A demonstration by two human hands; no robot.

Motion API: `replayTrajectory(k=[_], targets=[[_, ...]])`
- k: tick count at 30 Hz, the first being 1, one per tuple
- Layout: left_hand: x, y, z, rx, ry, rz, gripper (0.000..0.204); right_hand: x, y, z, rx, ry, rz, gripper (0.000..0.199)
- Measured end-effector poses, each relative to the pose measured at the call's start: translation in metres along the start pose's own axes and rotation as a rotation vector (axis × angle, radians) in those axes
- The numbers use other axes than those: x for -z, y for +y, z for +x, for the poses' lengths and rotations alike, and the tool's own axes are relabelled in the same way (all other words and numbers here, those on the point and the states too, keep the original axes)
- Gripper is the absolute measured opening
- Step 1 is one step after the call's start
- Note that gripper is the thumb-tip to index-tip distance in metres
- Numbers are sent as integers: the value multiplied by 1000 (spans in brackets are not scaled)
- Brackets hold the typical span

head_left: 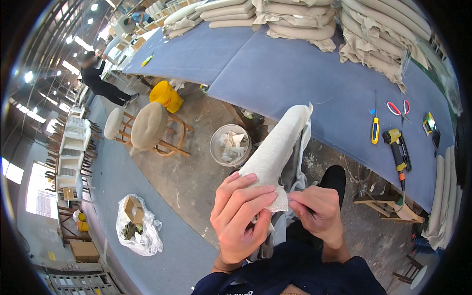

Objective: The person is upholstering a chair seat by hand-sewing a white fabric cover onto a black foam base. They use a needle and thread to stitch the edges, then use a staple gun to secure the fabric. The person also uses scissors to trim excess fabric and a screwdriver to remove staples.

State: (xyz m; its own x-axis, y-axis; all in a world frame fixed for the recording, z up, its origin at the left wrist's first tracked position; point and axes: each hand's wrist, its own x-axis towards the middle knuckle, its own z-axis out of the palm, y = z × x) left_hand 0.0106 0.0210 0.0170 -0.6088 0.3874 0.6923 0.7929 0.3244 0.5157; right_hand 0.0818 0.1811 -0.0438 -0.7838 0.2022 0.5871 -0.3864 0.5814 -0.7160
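Across the blue table (275, 64) ahead of us, we see stacks of beige padded pieces (300, 19) along the far side, and to our right a yellow-handled screwdriver (375, 130), red-handled scissors (405, 107) and a yellow-and-black power tool (395, 140). On the floor (182, 172) to our left stand a white bucket (213, 147) of scraps (236, 141), a yellow bucket (166, 96) and a round padded stool (149, 127); nearer us lies a clear plastic bag (150, 241) with a carton (133, 209). A person in dark clothes (101, 84) stands well apart. The pale cloth-covered pad (275, 147) slants up and away before us, its far end overlapping the table's near edge in our view; we cannot tell whether they touch. Our left hand (242, 214) is closed over the pad's near end, fingers laid across it. Our right hand (317, 214) pinches the cloth's edge (284, 204) between thumb and fingers, just beside the left.
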Motion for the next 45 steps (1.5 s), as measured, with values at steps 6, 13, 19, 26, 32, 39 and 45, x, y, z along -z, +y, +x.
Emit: replayTrajectory(k=[6,13,19,26,32,39,45], targets=[[0,1,0,-14,-3,-1,30,-1,-7,3,-2,16,8,14],[2,-6,-4,-5,-15,-6,30,-2,-11,14,13,-14,14,13],[7,-13,-2,61,30,-106,26,1,-17,1,-47,-7,24,11],[6,-16,-1,73,58,-142,22,-4,-21,6,-46,-38,-7,11],[5,-17,-4,38,55,-126,24,-2,-26,5,-83,-14,-14,9],[6,-17,-3,30,46,-105,25,5,-37,0,-175,-16,3,7],[9,-16,-4,11,25,-78,26,0,-33,6,-238,-49,64,6]])
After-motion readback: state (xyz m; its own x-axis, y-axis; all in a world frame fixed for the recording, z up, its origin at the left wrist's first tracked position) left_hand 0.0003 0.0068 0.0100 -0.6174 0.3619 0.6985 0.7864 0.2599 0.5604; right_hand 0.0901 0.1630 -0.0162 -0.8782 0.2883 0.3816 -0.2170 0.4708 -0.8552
